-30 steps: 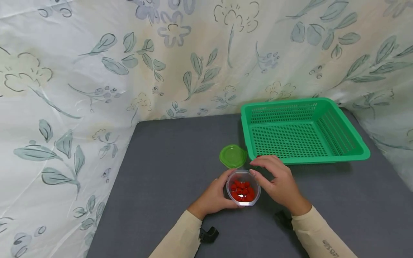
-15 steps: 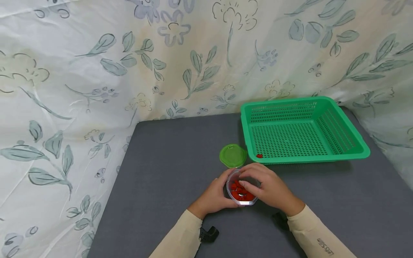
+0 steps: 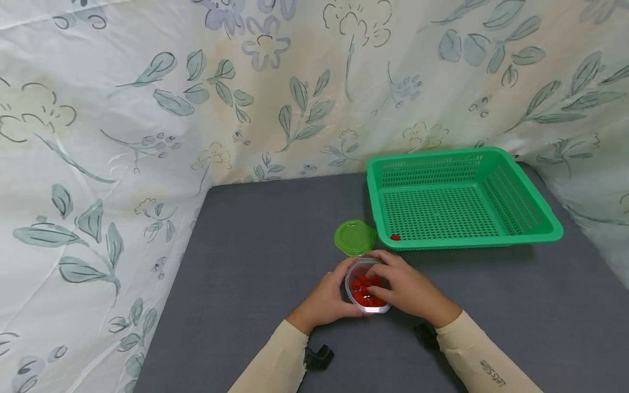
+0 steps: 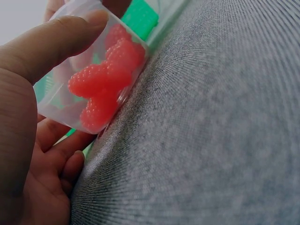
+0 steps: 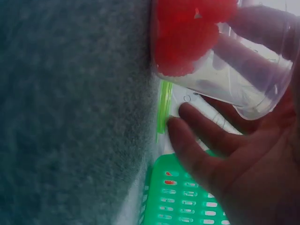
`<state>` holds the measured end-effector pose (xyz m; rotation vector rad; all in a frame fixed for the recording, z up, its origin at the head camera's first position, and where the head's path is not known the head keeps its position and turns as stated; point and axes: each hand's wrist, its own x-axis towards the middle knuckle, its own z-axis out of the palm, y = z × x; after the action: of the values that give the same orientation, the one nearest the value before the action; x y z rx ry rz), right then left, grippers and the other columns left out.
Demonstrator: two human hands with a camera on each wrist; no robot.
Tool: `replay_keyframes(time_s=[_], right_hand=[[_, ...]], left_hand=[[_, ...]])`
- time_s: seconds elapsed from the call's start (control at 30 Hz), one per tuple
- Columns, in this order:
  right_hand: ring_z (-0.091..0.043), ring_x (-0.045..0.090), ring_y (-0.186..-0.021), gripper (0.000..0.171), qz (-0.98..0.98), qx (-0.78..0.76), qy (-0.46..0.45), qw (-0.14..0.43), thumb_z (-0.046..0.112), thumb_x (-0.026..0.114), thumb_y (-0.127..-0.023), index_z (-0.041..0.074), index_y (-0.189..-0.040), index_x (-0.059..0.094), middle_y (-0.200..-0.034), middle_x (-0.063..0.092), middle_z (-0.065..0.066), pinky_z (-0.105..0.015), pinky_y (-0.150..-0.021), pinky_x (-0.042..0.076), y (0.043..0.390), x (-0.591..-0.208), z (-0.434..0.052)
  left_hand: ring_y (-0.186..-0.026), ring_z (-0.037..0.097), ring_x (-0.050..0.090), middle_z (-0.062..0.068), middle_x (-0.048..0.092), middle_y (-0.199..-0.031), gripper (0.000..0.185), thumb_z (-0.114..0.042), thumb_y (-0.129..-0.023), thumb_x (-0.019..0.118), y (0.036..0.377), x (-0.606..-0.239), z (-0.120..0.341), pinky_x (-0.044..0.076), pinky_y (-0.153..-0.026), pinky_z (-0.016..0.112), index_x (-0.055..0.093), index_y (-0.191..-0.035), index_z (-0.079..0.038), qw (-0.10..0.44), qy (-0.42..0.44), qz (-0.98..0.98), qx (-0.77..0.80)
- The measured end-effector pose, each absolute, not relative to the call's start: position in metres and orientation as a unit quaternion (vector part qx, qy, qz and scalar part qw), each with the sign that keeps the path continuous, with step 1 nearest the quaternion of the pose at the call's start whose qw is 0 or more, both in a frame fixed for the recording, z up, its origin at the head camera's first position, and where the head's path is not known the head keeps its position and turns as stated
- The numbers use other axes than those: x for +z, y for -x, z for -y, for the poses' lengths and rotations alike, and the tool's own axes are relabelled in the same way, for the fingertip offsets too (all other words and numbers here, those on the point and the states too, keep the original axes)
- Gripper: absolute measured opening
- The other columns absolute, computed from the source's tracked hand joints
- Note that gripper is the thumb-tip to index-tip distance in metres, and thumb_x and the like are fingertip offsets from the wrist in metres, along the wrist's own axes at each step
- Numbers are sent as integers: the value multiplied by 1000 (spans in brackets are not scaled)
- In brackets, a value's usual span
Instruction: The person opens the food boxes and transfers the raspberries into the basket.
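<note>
A small clear cup (image 3: 367, 305) of red berry-shaped pieces (image 3: 365, 290) stands on the grey tabletop (image 3: 255, 262). My left hand (image 3: 344, 292) grips its left side, and the thumb (image 4: 51, 42) lies on the cup's wall (image 4: 61, 101). My right hand (image 3: 375, 278) reaches in from above. Its fingers (image 5: 255, 26) show through the cup wall (image 5: 225, 79), closing on the red pieces (image 5: 187, 33). The green lid (image 3: 355, 237) lies just behind the cup. A green basket (image 3: 516, 237) sits to the right with one red piece (image 3: 395, 237) in its near left corner.
Flower-printed cloth (image 3: 147, 136) walls in the table at the back and on both sides. The basket's mesh (image 5: 187, 201) and the lid's edge (image 5: 162, 112) show beyond my right palm. Bare grey surface lies left of the cup and along the front.
My right hand came back from near the basket and dipped its fingers into the cup. My left hand and the cup stayed put.
</note>
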<state>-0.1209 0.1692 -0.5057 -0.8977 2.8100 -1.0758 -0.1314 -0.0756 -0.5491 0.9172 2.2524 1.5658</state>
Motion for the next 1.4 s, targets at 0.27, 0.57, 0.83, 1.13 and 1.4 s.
replay_keyframes(time_s=[0.27,0.57,0.83,1.13,1.4], right_hand=[[-33,59,-123,20,-897,-361,248,65,11,87,-93,24,-94,71,-144,59,-13,-42,-88,58,122,-507,-167],[-40,63,-120,30,-925,-301,231,26,21,94,-88,25,-81,65,-140,63,-19,-49,-87,58,117,-500,-163],[-40,63,-118,26,-939,-270,212,30,24,93,-88,22,-80,69,-139,64,-20,-50,-87,58,114,-496,-161],[-32,62,-110,22,-934,-274,225,37,16,89,-91,22,-77,73,-132,66,-15,-45,-83,58,114,-497,-159],[-28,60,-106,27,-927,-289,234,38,19,91,-91,24,-75,70,-129,66,-12,-44,-83,57,115,-497,-160]], left_hand=[[-134,14,59,2,59,-154,102,-14,-84,94,131,-548,75,47,-112,35,37,-168,-26,126,-319,-769,540],[-134,12,59,1,60,-153,103,-11,-83,94,130,-547,75,46,-113,36,37,-168,-22,127,-314,-774,535],[-134,13,59,1,60,-154,105,-10,-82,95,130,-546,75,47,-112,36,37,-168,-20,121,-318,-775,533],[-133,12,59,0,59,-153,104,-11,-82,96,129,-546,76,47,-111,35,38,-168,-23,124,-311,-779,529],[-132,14,60,3,60,-153,105,-10,-82,95,129,-545,75,48,-111,35,37,-168,-22,122,-317,-775,533]])
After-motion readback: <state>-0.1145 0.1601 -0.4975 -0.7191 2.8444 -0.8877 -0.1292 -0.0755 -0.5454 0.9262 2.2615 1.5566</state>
